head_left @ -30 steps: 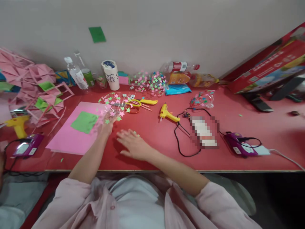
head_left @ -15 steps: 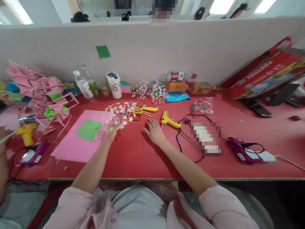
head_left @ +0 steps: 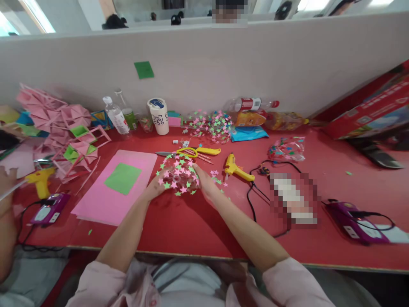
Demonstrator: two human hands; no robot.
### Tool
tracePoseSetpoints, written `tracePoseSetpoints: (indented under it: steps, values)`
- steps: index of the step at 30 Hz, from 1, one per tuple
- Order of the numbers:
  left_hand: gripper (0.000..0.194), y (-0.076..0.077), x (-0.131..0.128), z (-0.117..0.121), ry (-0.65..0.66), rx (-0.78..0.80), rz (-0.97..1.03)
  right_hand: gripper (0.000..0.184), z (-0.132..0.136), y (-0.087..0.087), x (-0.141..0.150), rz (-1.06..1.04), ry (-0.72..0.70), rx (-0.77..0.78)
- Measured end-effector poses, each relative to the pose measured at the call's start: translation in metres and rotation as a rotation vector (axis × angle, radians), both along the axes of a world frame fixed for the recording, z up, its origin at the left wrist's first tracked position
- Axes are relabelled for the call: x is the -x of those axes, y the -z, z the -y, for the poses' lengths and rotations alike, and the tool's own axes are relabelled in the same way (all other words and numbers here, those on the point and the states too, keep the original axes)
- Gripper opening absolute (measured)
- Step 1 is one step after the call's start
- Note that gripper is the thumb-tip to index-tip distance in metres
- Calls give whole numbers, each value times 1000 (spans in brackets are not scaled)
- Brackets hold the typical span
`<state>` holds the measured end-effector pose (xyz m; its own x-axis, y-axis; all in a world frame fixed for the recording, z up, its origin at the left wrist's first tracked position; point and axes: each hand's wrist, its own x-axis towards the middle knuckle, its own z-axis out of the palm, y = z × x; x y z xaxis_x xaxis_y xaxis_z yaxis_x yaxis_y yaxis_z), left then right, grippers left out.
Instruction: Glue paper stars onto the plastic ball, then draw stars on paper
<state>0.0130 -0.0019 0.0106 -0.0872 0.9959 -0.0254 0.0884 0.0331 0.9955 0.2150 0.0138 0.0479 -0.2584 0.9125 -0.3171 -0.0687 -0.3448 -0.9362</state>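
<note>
Over the red table (head_left: 179,234) a clear, rounded piece covered with pink and green stars (head_left: 179,175) is held between my two hands. My left hand (head_left: 157,186) grips its left side, its fingers partly hidden behind the stars. On the right side, my right hand (head_left: 205,181) presses against it, fingers mostly out of sight. Loose pink and green stars (head_left: 219,175) lie just right of my right hand. Behind the held piece are yellow-handled scissors (head_left: 187,152) and a yellow-handled cutter (head_left: 208,151). A yellow glue gun (head_left: 238,168) lies farther right.
Pink sheets (head_left: 96,200) with a green square (head_left: 122,178) lie to the left. Two more star-covered pieces (head_left: 220,125), a cup (head_left: 159,117) and bottles (head_left: 116,117) line the back. Black cords run on the right. Another person's arm (head_left: 7,217) is at far left.
The star-covered piece has moved right and nearer to me, off the pink sheets' edge. My right hand has left the tabletop and taken its right side. The loose stars now show.
</note>
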Motion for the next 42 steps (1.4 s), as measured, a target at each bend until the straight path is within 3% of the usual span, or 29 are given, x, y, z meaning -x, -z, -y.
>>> tracePoseSetpoints:
  steps: [4, 7, 10, 15, 18, 26, 28, 31, 33, 35, 38, 42]
  values:
    - [62, -15, 23, 3, 169, 96, 8, 45, 4, 6, -2, 80, 65, -87]
    - [61, -22, 31, 3, 190, 97, 37, 46, 6, 7, -4, 141, 48, -170]
    - [47, -24, 33, 0, 131, 82, 56, 52, 4, 3, -9, 168, 22, -171]
    - [38, -21, 32, -7, -11, 69, 71, 52, -6, -8, -17, 148, -38, -21]
    - [35, -20, 32, -7, -65, 92, 82, 50, -8, -15, -18, 179, -29, -58]
    - [58, -24, 30, -6, -124, 169, 112, 49, -10, -19, -20, 307, -66, -167]
    - [61, -26, 29, -6, -132, 164, 121, 46, -21, -18, -22, 370, -45, -235]
    - [61, -27, 27, -6, -156, 134, 131, 34, -48, -21, -21, 550, -25, -456]
    - [58, -25, 26, -7, -193, 97, 133, 25, -73, -27, -12, 769, -46, -623]
    - [52, -24, 26, -8, -263, 37, 124, 27, -100, -32, 5, 1027, -172, -787]
    - [39, -22, 26, -10, -400, -69, 80, 25, -138, -35, 37, 1120, -262, -878]
    - [28, -25, 27, -9, -513, -164, 17, 22, -172, -21, 69, 1186, -365, -938]
